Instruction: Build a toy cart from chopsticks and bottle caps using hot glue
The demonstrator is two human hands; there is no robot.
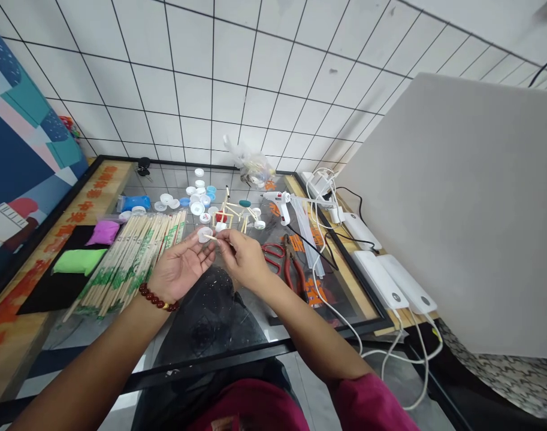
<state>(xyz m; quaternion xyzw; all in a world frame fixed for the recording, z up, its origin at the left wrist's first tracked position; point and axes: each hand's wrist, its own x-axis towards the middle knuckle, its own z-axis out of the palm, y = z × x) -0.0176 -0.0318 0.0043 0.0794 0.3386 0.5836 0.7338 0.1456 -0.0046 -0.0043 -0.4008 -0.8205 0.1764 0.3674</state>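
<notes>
Palm up, my left hand (183, 269) has its fingertips closed on a whitish translucent bottle cap (205, 233). My right hand (244, 254) pinches a short wooden stick (211, 238), whose tip lies over the cap; whether the two are joined I cannot tell. Just beyond my hands stands a small frame of glued sticks (230, 211) with bottle caps at its ends. Loose white and blue caps (196, 208) are scattered behind my left hand. Beside my left wrist lie bundles of wrapped chopsticks (133, 257).
A hot glue gun (282, 203) and clear glue sticks (308, 236) are at right, near red-handled pliers (293, 266) and scissors (273, 251). White power banks (390, 281) trail cables along the right edge. Purple (103, 232) and green clay packs (79, 261) lie left; a plastic bag (253, 167) stands behind.
</notes>
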